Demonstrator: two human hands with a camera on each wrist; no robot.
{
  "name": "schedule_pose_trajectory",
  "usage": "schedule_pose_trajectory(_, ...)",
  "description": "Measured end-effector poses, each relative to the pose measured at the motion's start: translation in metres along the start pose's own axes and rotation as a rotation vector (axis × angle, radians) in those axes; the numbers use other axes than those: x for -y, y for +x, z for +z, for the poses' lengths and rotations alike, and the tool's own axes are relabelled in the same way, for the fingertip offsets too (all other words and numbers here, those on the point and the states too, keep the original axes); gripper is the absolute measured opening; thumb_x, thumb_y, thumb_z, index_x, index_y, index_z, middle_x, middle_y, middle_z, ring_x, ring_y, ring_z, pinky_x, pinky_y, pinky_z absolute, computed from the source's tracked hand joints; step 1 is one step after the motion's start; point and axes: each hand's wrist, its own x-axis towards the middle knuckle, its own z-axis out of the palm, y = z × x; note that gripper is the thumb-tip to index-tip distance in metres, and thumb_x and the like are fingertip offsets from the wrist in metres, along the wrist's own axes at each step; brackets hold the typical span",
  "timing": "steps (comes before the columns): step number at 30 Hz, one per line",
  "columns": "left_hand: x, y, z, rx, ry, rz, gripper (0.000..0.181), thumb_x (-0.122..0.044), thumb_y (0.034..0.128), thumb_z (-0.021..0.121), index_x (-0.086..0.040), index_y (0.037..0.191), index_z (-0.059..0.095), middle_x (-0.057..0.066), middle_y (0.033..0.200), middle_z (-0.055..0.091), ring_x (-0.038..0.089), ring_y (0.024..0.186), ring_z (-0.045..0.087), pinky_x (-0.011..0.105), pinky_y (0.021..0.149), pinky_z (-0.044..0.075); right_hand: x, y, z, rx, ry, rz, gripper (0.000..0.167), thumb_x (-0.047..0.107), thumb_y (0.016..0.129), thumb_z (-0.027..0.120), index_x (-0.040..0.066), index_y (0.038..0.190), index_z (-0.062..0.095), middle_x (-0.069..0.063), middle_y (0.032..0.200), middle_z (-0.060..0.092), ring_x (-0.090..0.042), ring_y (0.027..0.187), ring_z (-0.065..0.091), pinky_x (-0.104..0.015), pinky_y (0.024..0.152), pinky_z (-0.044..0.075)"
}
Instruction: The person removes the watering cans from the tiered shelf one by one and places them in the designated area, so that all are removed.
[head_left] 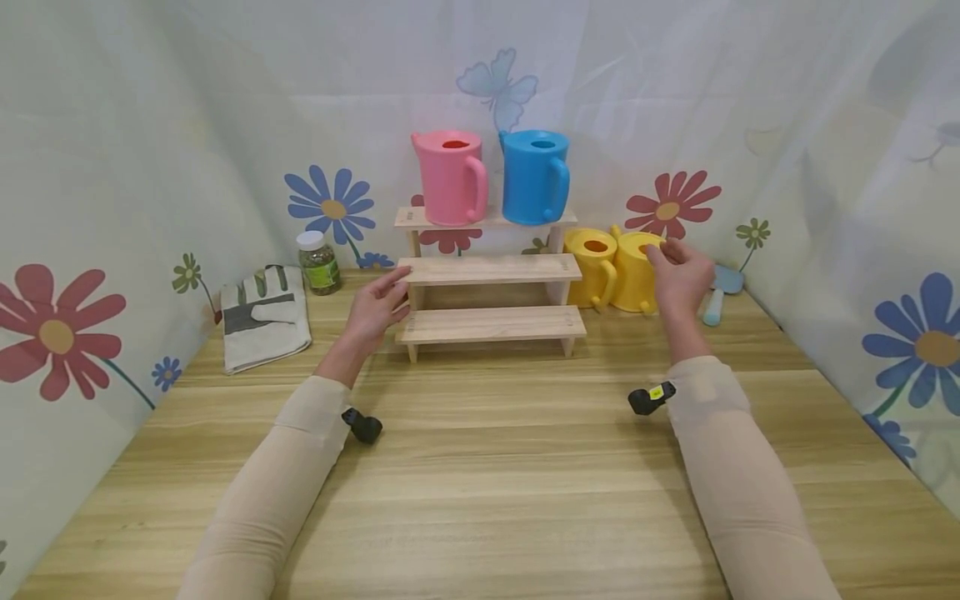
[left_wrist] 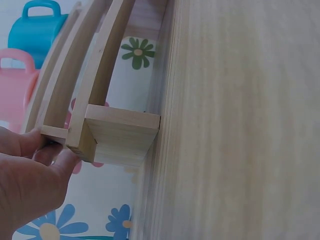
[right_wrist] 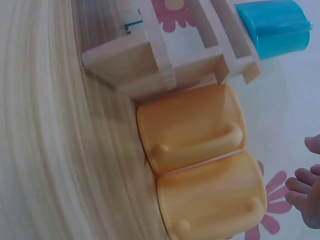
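Two yellow watering cans, the left can [head_left: 582, 279] and the right can [head_left: 633, 279], are standing side by side on the desk [head_left: 480, 475], near its far edge and toward its far right corner, just beyond the right end of the wooden stand [head_left: 491, 269]. You are holding your right hand [head_left: 681, 273] close by the right can's top, its fingers loosely bent, thumb parted from them, gripping nothing. Your left hand [head_left: 377, 307] is pinching the left end of the stand's middle shelf. The cans are looking like smooth plastic: probably light, fairly stiff, slightly slippery and unlikely to break. Their loop handles [right_wrist: 200, 148] are probably offering you the surest hold, while the rounded sides are giving your fingers less to hook. The stand is seemingly bare wood, rigid and less slippery, but a pink can [head_left: 450, 183] and a blue can [head_left: 528, 183] are sitting on its top shelf, so you are risking a topple if you are tugging one end; a shelf end is offering a firm place for steadying it.
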Motion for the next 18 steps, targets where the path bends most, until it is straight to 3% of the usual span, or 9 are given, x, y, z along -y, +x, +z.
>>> schedule_pose_trajectory(6, 0.008, 0.005, -0.003, 0.008, -0.018, 0.015, 0.044, -0.010, 0.1061, 0.048, -0.006, 0.150, 0.046, 0.015, 0.157, 0.035, 0.033, 0.143, 0.034, 0.048, 0.113, 0.037, 0.013, -0.010, 0.003, 0.054, 0.047, -0.031, 0.046, 0.029, 0.089, 0.079, 0.008, 0.128, 0.069, -0.007, 0.121, 0.071, -0.016, 0.110, 0.066, -0.023, 0.095, 0.052)
schedule_pose_trajectory(13, 0.024, 0.016, -0.008, -0.009, -0.008, 0.032, 0.044, -0.015, 0.1059, 0.051, -0.011, 0.150, 0.049, 0.014, 0.154, 0.039, 0.031, 0.142, 0.037, 0.042, 0.110, 0.041, 0.039, -0.021, 0.010, 0.172, 0.183, -0.069, 0.043, 0.030, 0.087, 0.081, 0.009, 0.124, 0.072, -0.004, 0.115, 0.073, -0.015, 0.109, 0.064, -0.023, 0.097, 0.051)
schedule_pose_trajectory(18, 0.026, 0.019, -0.007, -0.015, -0.007, 0.056, 0.043, -0.015, 0.1060, 0.051, -0.010, 0.149, 0.049, 0.015, 0.154, 0.040, 0.034, 0.142, 0.038, 0.043, 0.109, 0.042, 0.064, -0.027, 0.029, 0.247, 0.152, -0.128, 0.045, 0.031, 0.090, 0.077, 0.011, 0.129, 0.069, -0.005, 0.121, 0.070, -0.017, 0.114, 0.064, -0.024, 0.099, 0.050)
